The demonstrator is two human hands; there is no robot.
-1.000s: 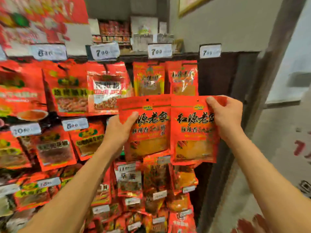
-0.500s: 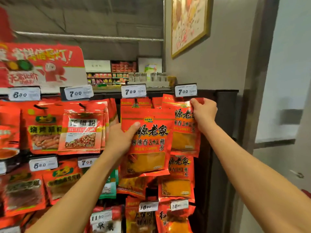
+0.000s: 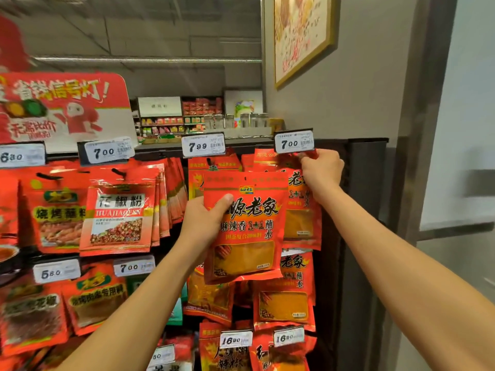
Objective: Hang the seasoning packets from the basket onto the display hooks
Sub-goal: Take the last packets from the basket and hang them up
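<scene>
- Two red seasoning packets are in play here, one per hand, both up against the hanging display.
- The left hand (image 3: 203,220) grips the front packet (image 3: 245,228) by its left edge, thumb on the printed face, holding it upright in front of the rack.
- The right hand (image 3: 320,171) pinches the top corner of the second packet (image 3: 301,210), right under the 7.00 price tag (image 3: 293,142) at the top right hook; the hook itself is hidden.
- Front packet overlaps the second one's left side.
- More red packets hang left and below, e.g. the pepper powder stack (image 3: 120,218).
- A framed picture (image 3: 302,36) is on the wall above.
</scene>
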